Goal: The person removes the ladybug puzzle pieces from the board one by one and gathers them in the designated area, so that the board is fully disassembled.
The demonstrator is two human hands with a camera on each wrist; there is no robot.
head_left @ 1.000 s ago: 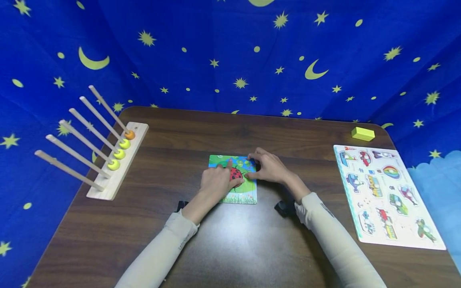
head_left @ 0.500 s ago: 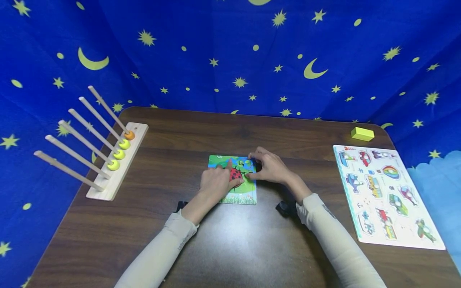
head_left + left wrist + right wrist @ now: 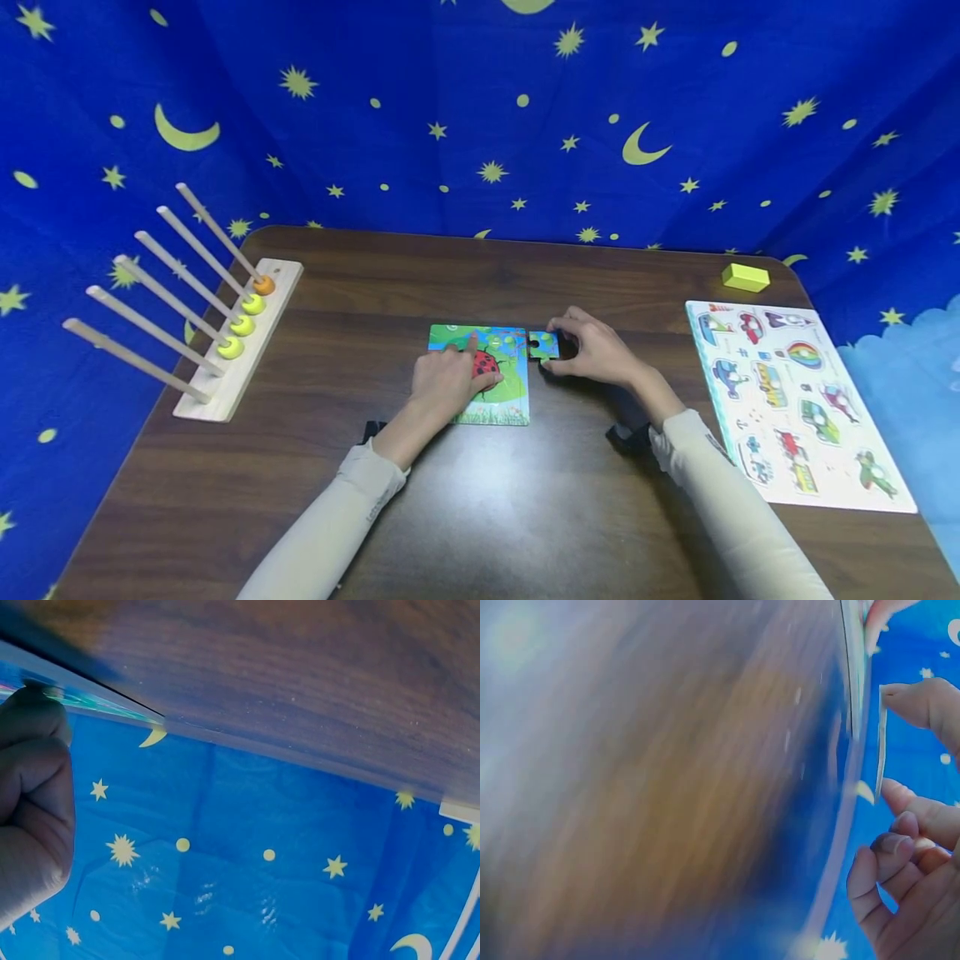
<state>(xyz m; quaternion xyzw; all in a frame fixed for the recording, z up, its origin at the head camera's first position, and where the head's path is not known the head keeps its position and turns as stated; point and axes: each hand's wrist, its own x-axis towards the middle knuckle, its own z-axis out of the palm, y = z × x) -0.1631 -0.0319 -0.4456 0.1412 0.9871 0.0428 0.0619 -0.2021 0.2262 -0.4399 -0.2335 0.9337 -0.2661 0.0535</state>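
A square ladybug jigsaw puzzle [image 3: 498,412] lies flat near the middle of the table. My left hand [image 3: 441,385] rests on it, index finger stretched over the picture and thumb across the red ladybug. Just past the puzzle's upper right corner, my right hand [image 3: 596,350] pinches a blue-and-green puzzle piece [image 3: 543,344] between thumb and index finger. The right wrist view shows this puzzle piece [image 3: 881,746] edge-on, raised off the table between thumb and fingertip. In the left wrist view, the left hand's bent fingers touch the puzzle's [image 3: 112,705] top.
At the left stands a wooden peg rack [image 3: 243,350] with tall pegs and a few yellow and orange beads. A white picture board [image 3: 817,479] with vehicles lies at the right, a yellow block [image 3: 746,277] behind it. A starry blue curtain [image 3: 420,150] hangs behind the brown table [image 3: 360,292].
The right hand has lifted the puzzle piece from the puzzle's upper right corner and moved right with it. The left hand stays on the puzzle. The head view has shifted slightly.
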